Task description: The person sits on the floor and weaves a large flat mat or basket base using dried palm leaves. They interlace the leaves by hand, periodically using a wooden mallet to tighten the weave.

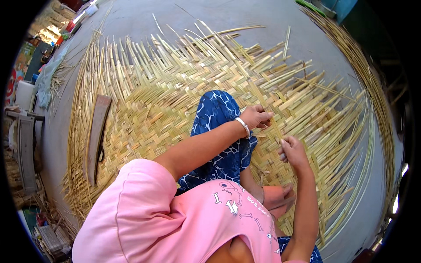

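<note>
Beneath me spreads a large woven mat of split, pale yellow-green reed strips, its loose ends fanning out at the far and right edges. My left hand, with a white bracelet at the wrist, pinches a long flat reed strip over the mat's right half. Closer to me, my right hand is closed on the same strip, its fingers curled in. Between the two hands the strip runs at a slant, and its far part stretches out past my left hand. My bent knee in blue patterned cloth rests over the mat.
A curved wooden board lies on the mat's left side. Long loose reeds lie along the grey floor at the right. Left of the mat stand a grey wooden stool-like piece and a pale plastic sheet.
</note>
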`<state>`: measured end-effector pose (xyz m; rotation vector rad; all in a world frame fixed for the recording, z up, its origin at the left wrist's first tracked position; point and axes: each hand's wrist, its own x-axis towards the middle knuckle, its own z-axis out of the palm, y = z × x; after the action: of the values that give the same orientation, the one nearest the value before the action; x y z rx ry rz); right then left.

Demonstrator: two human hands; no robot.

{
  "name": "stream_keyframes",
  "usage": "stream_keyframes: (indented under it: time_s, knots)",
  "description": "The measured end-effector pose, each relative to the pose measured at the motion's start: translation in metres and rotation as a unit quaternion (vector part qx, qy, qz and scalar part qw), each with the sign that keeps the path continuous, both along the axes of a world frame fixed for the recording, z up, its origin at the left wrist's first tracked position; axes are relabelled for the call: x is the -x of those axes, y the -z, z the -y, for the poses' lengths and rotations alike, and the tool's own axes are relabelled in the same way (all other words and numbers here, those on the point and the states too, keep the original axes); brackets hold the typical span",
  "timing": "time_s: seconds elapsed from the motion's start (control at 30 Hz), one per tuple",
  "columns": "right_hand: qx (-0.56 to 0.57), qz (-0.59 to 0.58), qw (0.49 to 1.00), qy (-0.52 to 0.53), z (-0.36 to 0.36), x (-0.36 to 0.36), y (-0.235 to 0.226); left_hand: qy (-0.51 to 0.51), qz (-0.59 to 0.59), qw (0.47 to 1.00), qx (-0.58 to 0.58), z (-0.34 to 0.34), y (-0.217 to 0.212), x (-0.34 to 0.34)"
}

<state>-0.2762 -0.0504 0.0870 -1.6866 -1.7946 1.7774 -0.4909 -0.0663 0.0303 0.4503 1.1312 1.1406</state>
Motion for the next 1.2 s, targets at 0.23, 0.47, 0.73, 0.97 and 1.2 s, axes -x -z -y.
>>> stream_keyframes:
  time_s: [0.23,0.47,0.73,0.97,1.2]
  knots:
    - [0.005,0.102,0.994,-0.032,0.001,-0.082,-0.020,-0.088,-0.026,0.995,0.030,-0.010,0.010,0.002]
    - [0.020,0.161,0.987,-0.020,0.019,-0.153,-0.028,-0.156,0.029,0.986,0.050,-0.015,0.005,0.009]
    - [-0.004,0.184,0.982,-0.038,0.035,-0.175,0.014,-0.276,-0.095,0.956,0.018,-0.049,-0.018,0.080]
    - [-0.152,0.256,0.921,-0.250,0.026,-0.137,0.041,-0.404,-0.338,0.842,0.118,-0.098,0.028,0.197]
    - [-0.112,0.293,0.894,-0.321,0.011,-0.129,0.045,-0.287,-0.146,0.943,0.080,-0.150,0.037,0.209]
